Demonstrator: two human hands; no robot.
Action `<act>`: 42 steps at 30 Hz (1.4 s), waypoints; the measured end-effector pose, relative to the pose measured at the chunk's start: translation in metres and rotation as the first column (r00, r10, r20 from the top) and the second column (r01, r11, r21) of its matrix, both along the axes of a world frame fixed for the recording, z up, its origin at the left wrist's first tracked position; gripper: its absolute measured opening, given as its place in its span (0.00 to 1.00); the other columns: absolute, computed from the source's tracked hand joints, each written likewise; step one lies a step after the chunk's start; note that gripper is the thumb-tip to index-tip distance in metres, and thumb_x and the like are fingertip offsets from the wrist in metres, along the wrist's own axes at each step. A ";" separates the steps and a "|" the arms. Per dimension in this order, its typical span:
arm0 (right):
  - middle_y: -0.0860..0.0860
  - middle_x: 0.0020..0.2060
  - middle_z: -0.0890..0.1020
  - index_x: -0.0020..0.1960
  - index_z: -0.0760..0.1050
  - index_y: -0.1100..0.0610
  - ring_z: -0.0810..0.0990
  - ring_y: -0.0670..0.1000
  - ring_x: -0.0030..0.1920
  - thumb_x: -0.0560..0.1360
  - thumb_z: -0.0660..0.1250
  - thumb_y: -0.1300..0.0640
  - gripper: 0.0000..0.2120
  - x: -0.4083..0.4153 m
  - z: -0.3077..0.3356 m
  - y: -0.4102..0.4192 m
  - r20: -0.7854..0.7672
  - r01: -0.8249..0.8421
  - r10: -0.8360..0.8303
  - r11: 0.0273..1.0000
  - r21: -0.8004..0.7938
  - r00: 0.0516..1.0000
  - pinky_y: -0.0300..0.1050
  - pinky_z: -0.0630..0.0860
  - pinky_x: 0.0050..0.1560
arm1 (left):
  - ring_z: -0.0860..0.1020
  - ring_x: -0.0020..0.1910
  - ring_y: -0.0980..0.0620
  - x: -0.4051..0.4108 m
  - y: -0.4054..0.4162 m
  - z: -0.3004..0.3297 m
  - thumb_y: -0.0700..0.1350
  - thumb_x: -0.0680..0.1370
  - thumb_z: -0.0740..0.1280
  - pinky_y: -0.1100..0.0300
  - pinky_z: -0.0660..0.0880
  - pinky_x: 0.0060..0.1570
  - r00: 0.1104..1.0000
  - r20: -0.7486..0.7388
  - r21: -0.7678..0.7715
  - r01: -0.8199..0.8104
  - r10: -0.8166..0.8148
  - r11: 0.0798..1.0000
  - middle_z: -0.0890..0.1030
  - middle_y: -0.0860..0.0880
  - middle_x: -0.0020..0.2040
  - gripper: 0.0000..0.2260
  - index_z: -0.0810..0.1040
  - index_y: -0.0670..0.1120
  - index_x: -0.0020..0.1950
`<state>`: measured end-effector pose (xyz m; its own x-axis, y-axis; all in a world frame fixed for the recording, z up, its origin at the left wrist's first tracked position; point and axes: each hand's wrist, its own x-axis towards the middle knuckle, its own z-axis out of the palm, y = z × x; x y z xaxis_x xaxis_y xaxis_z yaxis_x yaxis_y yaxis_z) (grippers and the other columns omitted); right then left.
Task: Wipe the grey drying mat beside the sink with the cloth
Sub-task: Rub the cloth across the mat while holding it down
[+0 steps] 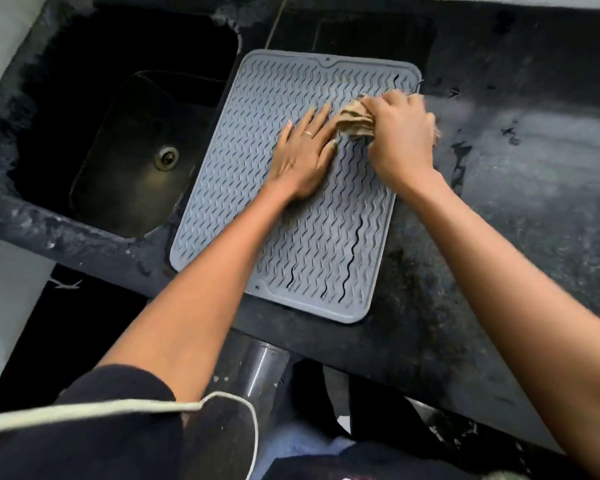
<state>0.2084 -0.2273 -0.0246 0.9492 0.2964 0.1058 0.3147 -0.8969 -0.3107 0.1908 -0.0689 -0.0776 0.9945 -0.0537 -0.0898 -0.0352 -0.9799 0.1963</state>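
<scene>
- The grey mat [257, 188] lies flat on the dark surface [499, 209] just to the right of the sink [136, 140], its left edge running along the sink's rim.
- The left hand [303, 157] is spread open, palm down, fingers flat on the middle of the mat; it holds nothing and seems to be pinning the mat in place.
- The right hand [400, 133] is closed over a bunched tan cloth [352, 121], pressing it onto the mat near the far right corner; the two hands sit just beside each other.
- The mat looks like thin, floppy rubber or silicone with raised wavy ribs: light, bendy, and likely to slide or ripple on a wet surface if rubbed without a hand holding it down.
- The ribs would trap water and grime in the channels, so strokes along the ribs should clean better than strokes across; some channels near the front right show dark lines, which may be wet or dirty.
- The cloth is soft and crumples easily; a wadded grip under the palm, as here, gives firm pressure.
- To lift the mat, an edge or corner is the place to take it, though it would sag.
</scene>
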 end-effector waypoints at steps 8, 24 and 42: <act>0.53 0.49 0.81 0.56 0.77 0.58 0.77 0.55 0.48 0.74 0.57 0.64 0.14 -0.086 -0.032 0.014 0.144 -0.017 0.042 0.986 -0.165 0.989 0.49 0.68 0.45 | 0.50 0.79 0.52 -0.012 0.002 -0.003 0.50 0.84 0.47 0.50 0.45 0.76 0.999 0.028 0.030 -0.040 0.039 0.999 0.51 0.52 0.80 0.22 0.51 0.55 0.78; 0.56 0.64 0.73 0.65 0.70 0.56 0.68 0.59 0.63 0.75 0.59 0.66 0.19 -0.043 0.003 0.012 -0.137 0.029 -0.030 1.000 -0.004 0.990 0.58 0.64 0.60 | 0.47 0.79 0.49 -0.061 0.008 0.000 0.52 0.84 0.48 0.48 0.44 0.77 1.000 -0.025 0.022 -0.017 0.018 1.000 0.48 0.50 0.80 0.23 0.48 0.53 0.79; 0.53 0.52 0.80 0.55 0.78 0.53 0.76 0.59 0.55 0.69 0.62 0.68 0.19 -0.164 0.022 0.004 -0.143 -0.067 0.073 0.997 0.042 0.987 0.53 0.70 0.48 | 0.50 0.79 0.49 -0.063 0.010 -0.009 0.51 0.83 0.49 0.47 0.45 0.77 0.999 0.012 0.017 -0.039 0.038 0.999 0.51 0.50 0.80 0.23 0.48 0.55 0.78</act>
